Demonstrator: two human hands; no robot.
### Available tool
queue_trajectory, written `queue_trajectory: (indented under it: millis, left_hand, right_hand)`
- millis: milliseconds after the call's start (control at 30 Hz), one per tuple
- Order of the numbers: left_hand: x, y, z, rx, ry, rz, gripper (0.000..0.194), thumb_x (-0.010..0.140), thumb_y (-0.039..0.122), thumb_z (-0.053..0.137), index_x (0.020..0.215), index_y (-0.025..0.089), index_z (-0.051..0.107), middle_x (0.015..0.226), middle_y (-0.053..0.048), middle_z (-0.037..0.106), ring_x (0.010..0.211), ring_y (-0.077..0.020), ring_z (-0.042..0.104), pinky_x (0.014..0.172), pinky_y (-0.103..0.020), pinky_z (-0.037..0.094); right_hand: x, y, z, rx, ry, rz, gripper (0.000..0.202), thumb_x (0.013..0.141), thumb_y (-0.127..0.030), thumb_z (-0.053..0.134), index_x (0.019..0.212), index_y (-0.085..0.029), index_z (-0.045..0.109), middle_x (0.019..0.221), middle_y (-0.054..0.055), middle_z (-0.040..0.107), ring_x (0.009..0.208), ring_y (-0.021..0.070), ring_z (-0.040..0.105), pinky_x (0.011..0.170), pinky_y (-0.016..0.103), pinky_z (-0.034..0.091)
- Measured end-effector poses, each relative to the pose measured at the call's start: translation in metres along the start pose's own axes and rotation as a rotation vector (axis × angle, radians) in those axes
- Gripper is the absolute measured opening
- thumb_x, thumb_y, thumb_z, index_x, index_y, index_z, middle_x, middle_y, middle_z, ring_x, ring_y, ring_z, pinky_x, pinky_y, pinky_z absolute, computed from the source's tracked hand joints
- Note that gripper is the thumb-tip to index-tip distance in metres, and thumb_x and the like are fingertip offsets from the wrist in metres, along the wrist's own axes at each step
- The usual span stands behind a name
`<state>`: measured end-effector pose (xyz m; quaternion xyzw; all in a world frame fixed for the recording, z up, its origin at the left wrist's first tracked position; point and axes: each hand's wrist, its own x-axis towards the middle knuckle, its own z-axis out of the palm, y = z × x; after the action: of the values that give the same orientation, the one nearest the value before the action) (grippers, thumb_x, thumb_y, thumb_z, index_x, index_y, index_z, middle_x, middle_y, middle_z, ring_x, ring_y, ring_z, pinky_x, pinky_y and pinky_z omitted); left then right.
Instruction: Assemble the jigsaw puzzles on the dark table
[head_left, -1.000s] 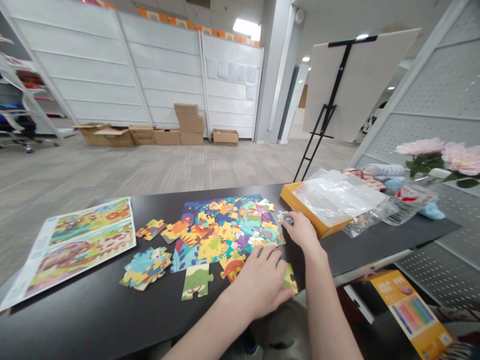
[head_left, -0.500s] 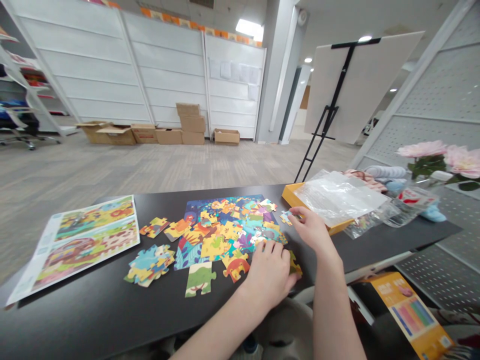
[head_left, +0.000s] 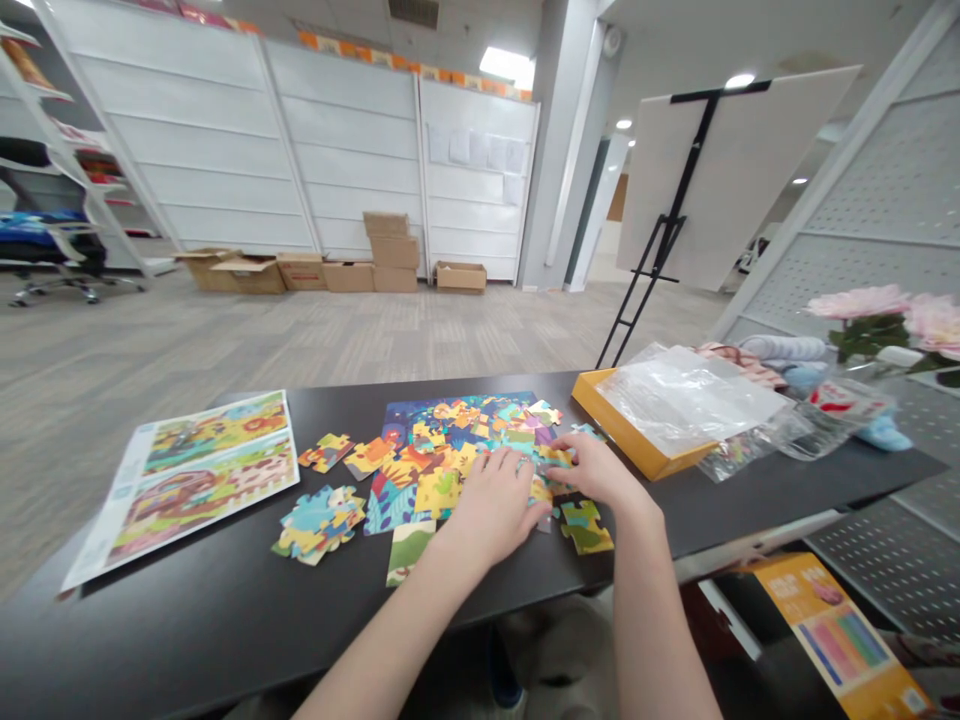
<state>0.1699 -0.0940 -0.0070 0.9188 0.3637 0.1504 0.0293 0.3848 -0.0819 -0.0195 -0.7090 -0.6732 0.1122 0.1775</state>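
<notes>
A heap of colourful jigsaw pieces (head_left: 439,490) covers much of a dark blue picture sheet (head_left: 396,412) on the black table. My left hand (head_left: 491,505) lies over the front right of the heap, fingers stretched and resting on pieces. Close beside it, my right hand (head_left: 604,468) has finger and thumb around a yellow jigsaw piece (head_left: 556,458) at the heap's right side. A green and yellow piece (head_left: 587,527) lies below my right hand. Partly behind my left forearm is a green piece (head_left: 405,548). Smaller piles (head_left: 319,522) sit to the left.
A printed picture sheet (head_left: 202,470) lies at the table's left. An orange box tray (head_left: 622,425) holding clear plastic wrap (head_left: 690,395) stands at right, near pink flowers (head_left: 862,302). Another orange box (head_left: 840,630) is below the table's right edge. An easel (head_left: 667,240) stands behind.
My left hand has moved up and left onto the heap. My right hand has come left and down from a blue piece near the tray to the heap. The view has shifted slightly.
</notes>
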Motion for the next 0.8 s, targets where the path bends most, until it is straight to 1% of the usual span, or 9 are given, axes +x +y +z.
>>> queue_trajectory:
  millis: [100,233,333,433,500,567,667,733,800]
  left_hand:
    - [0.002,-0.009,0.008,0.012,-0.028,-0.020,0.055,0.098,0.055,0.049,0.134,0.014,0.056,0.143,-0.018,0.057,0.138,-0.0347,0.045,0.113,-0.053,0.037]
    - [0.001,-0.006,0.013,0.000,-0.056,-0.024,0.061,0.100,0.058,0.042,0.140,0.014,0.053,0.149,-0.020,0.052,0.142,-0.0357,0.042,0.115,-0.058,0.032]
    - [-0.003,-0.005,0.006,-0.027,-0.067,-0.012,0.060,0.100,0.057,0.042,0.140,0.015,0.053,0.149,-0.020,0.052,0.143,-0.0361,0.042,0.116,-0.058,0.031]
    - [-0.008,-0.015,-0.011,-0.047,-0.081,-0.003,0.059,0.099,0.057,0.046,0.142,0.017,0.052,0.152,-0.018,0.049,0.145,-0.0368,0.038,0.116,-0.058,0.032]
    - [-0.014,-0.031,-0.029,-0.047,-0.088,-0.018,0.054,0.097,0.053,0.052,0.139,0.019,0.054,0.153,-0.017,0.047,0.146,-0.0363,0.038,0.116,-0.056,0.034]
    - [-0.023,-0.055,-0.050,-0.082,-0.117,-0.053,0.045,0.098,0.044,0.052,0.134,0.019,0.059,0.144,-0.016,0.056,0.138,-0.0320,0.048,0.113,-0.048,0.039]
    - [-0.046,-0.100,-0.083,-0.140,-0.166,-0.222,0.038,0.098,0.032,0.046,0.130,0.018,0.060,0.135,-0.013,0.063,0.125,-0.0265,0.059,0.109,-0.039,0.043]
    - [-0.066,-0.127,-0.100,-0.122,-0.173,-0.355,0.044,0.095,0.036,0.049,0.134,0.018,0.058,0.139,-0.013,0.062,0.126,-0.0274,0.058,0.109,-0.040,0.043]
    - [-0.086,-0.145,-0.110,-0.088,-0.228,-0.492,0.052,0.085,0.044,0.061,0.131,0.019,0.060,0.139,-0.013,0.063,0.125,-0.0303,0.060,0.107,-0.040,0.045]
  right_hand:
    - [0.000,0.004,0.000,-0.047,0.020,0.074,0.035,0.076,-0.042,0.076,0.103,-0.020,0.072,0.104,0.009,0.073,0.088,0.0230,0.068,0.079,0.032,0.049]
    - [0.001,0.005,-0.001,-0.074,0.038,0.104,0.034,0.077,-0.040,0.075,0.104,-0.019,0.073,0.106,0.010,0.074,0.091,0.0236,0.069,0.081,0.033,0.050]
    - [0.001,0.002,-0.003,-0.065,0.052,0.081,0.032,0.078,-0.038,0.074,0.103,-0.019,0.073,0.105,0.011,0.074,0.090,0.0243,0.069,0.082,0.033,0.051]
    - [0.000,-0.008,-0.008,-0.040,0.145,0.064,0.029,0.082,-0.037,0.070,0.104,-0.019,0.074,0.105,0.011,0.074,0.085,0.0233,0.069,0.078,0.033,0.052]
    - [0.000,-0.020,-0.011,-0.004,0.202,0.040,0.029,0.084,-0.038,0.067,0.105,-0.019,0.074,0.106,0.012,0.074,0.084,0.0228,0.069,0.077,0.033,0.052]
    - [0.001,-0.035,-0.015,0.040,0.219,-0.005,0.028,0.086,-0.038,0.066,0.104,-0.020,0.074,0.106,0.011,0.074,0.084,0.0226,0.069,0.077,0.033,0.052]
    - [0.004,-0.056,-0.015,0.118,0.182,-0.061,0.026,0.086,-0.037,0.064,0.102,-0.020,0.074,0.101,0.009,0.075,0.084,0.0219,0.069,0.078,0.033,0.051]
    - [0.007,-0.066,-0.013,0.160,0.155,-0.075,0.024,0.087,-0.038,0.063,0.099,-0.021,0.074,0.098,0.007,0.077,0.082,0.0214,0.070,0.075,0.032,0.051]
    - [0.011,-0.074,-0.009,0.182,0.155,-0.080,0.022,0.087,-0.038,0.061,0.093,-0.021,0.074,0.096,0.006,0.077,0.078,0.0206,0.070,0.072,0.031,0.050]
